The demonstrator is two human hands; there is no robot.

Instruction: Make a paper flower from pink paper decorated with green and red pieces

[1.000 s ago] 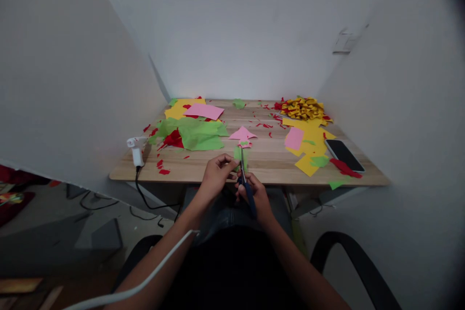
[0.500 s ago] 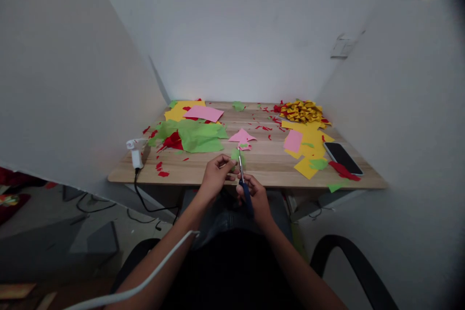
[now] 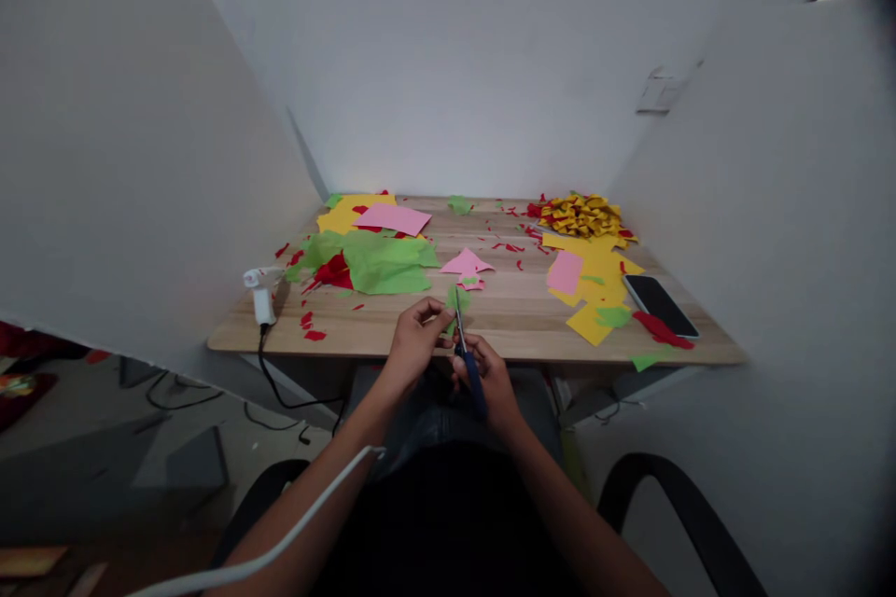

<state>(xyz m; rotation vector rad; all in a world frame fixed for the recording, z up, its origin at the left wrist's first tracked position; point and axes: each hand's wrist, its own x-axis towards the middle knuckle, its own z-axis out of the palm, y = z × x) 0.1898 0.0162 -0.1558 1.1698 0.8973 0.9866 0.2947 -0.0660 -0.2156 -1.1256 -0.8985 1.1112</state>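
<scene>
My right hand (image 3: 488,380) is closed around the dark blue handles of a pair of scissors (image 3: 473,379), whose blades point away from me over the desk's front edge. My left hand (image 3: 418,336) pinches a small piece of green paper (image 3: 458,299) between thumb and fingers. The blades lie against this green piece; whether they are parted is too small to tell. Just beyond the blade tips lie pink paper pieces (image 3: 467,261) with a green scrap on them.
Large green paper (image 3: 388,263) and a pink sheet (image 3: 393,218) lie left on the wooden desk (image 3: 514,336). Yellow paper (image 3: 595,261), a yellow crumpled pile (image 3: 582,215) and a phone (image 3: 662,305) are on the right. A white plug adapter (image 3: 263,302) stands at the left edge.
The scissors and my right hand have shifted slightly left, bringing the blades closer to my left hand. My left hand has barely moved.
</scene>
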